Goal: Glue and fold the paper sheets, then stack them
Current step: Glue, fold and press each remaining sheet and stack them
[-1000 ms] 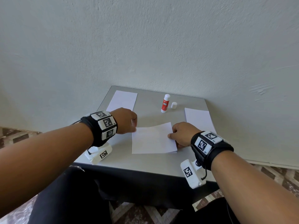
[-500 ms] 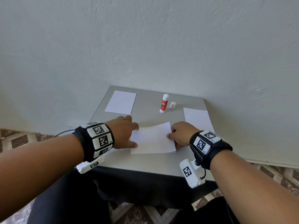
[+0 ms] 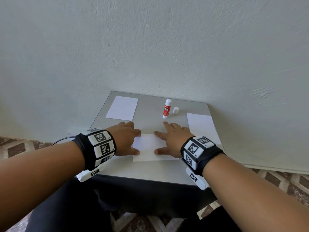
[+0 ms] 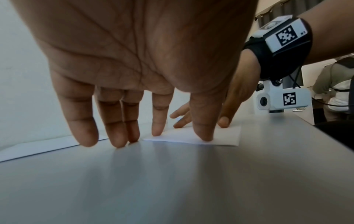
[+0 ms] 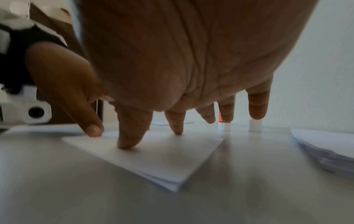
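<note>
The folded sheet (image 3: pixel 151 149) lies flat near the 6 o'clock edge of the desk (image 3: pixel 150 171), and both hands are pressing on it, so I judge the step in hand is to flatten the glued fold. To do this well, the pressure should go evenly from the crease toward the free edges, so the glue takes hold with no bubble and the two layers do not slide; in the right wrist view the layers at the near corner look a little apart, so this corner probably needs a firm rub. The left hand (image 3: pixel 124 138) lies palm down at the 9 o'clock side of the sheet, its fingers (image 4: pixel 203 133) straight and a little spread, only the thumb and the index tip on the paper and the others on the bare desk. The right hand (image 3: pixel 172 142) lies palm down at the 3 o'clock side, its fingers (image 5: pixel 128 142) also straight and spread, the thumb and the index pressing the paper; neither hand grips anything. Both wrists are low and the forearms come in from 6 o'clock. The glue stick (image 3: pixel 166 108) stands open at 12 o'clock with its cap (image 3: pixel 175 110) just beside it, one sheet (image 3: pixel 122 108) waits at 10 o'clock and a small pile of sheets (image 3: pixel 202 126) at 2 o'clock
</note>
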